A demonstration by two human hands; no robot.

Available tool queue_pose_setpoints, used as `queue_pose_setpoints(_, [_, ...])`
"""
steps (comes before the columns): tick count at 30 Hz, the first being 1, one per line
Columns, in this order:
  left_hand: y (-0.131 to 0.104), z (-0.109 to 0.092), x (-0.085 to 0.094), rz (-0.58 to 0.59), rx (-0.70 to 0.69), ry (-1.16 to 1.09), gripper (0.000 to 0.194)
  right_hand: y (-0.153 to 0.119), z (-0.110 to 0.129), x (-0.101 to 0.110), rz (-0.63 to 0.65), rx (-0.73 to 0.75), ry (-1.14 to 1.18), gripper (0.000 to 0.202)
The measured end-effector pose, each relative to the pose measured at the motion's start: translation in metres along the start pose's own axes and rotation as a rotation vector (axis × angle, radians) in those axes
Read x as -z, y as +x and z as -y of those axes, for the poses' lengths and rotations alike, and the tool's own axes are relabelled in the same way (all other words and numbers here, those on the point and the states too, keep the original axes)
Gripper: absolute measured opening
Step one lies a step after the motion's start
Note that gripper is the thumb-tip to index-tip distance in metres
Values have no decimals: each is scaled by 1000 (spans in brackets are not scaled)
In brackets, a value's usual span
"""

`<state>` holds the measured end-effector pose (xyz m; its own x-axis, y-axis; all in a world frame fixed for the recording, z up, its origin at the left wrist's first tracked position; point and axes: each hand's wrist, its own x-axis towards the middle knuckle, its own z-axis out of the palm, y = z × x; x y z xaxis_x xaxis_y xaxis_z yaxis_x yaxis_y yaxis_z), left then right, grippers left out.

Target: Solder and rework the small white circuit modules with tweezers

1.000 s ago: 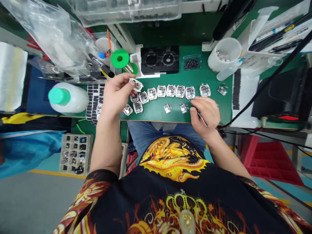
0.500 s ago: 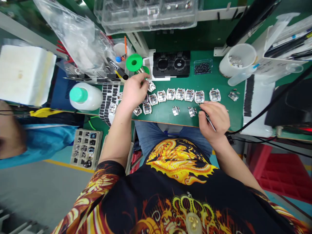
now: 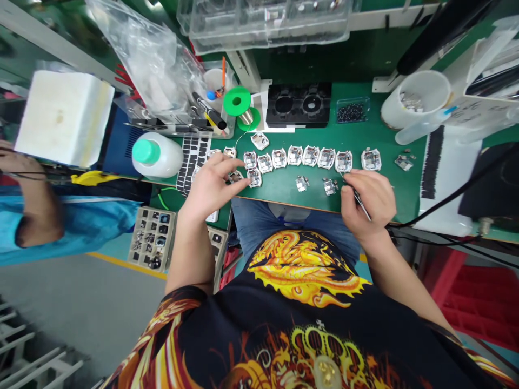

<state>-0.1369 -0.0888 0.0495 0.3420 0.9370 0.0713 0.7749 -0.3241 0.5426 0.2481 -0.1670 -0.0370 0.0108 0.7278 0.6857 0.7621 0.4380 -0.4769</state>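
Note:
Several small white watch-like cases point(image 3: 294, 155) with circuitry inside form a curved row on the green table. My left hand point(image 3: 213, 183) is over the row's left end, thumb and fingers apart, its fingertips near a case point(image 3: 254, 177); some cases are partly hidden beneath it. Another case point(image 3: 260, 141) lies above the row, below the solder spool point(image 3: 243, 108). My right hand point(image 3: 368, 200) holds metal tweezers point(image 3: 361, 206), their tip by the lower edge of a case point(image 3: 344, 161). Small metal parts point(image 3: 302, 183) lie in front of the row.
A black fixture point(image 3: 299, 105), a tray of tiny screws point(image 3: 352, 111) and a white cup point(image 3: 416, 100) stand behind. At left are a green-capped bottle point(image 3: 158, 155) and black sticker strips point(image 3: 193, 159). A person in a blue sleeve point(image 3: 81, 221) is far left.
My left hand has moved from the case near the spool down toward the row's left end, its fingers spreading. The view has shifted slightly; my right hand still holds the tweezers by the same case.

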Motion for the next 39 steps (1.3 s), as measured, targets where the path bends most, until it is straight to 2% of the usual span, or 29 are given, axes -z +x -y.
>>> queue_pose_setpoints(3, [-11, -2, -9, 49, -27, 82, 32, 1, 0, 0, 6, 3, 7, 23])
queue_pose_setpoints(7, [-14, 2, -18, 30, -16, 144, 38, 4, 1, 0, 2, 20, -7, 23])
queue_pose_setpoints(11, [-11, 4, -20, 35, -17, 136, 37, 6, 2, 0, -27, 52, 20, 24])
queue_pose_setpoints(16, [-13, -5, -21, 102, -60, 125, 33, 6, 2, -1, -25, 48, 21, 24])
queue_pose_setpoints(21, [-19, -16, -29, 55, -37, 182, 57, 6, 2, -1, -38, 65, 40, 25])
queue_pose_setpoints(23, [-20, -19, -32, 71, -40, 216, 62, 6, 2, 0, -35, 65, 30, 25])
queue_pose_setpoints(28, [-19, -26, -32, 180, -51, 236, 47, 7, 4, 0, -21, 52, 20, 24])
queue_pose_setpoints(34, [-20, -29, -35, 147, -34, 284, 45, 8, 4, -2, -25, 41, 48, 24])
queue_pose_setpoints(39, [-27, -28, -38, 125, -66, 187, 37, 9, 12, -1, -37, 59, 62, 28])
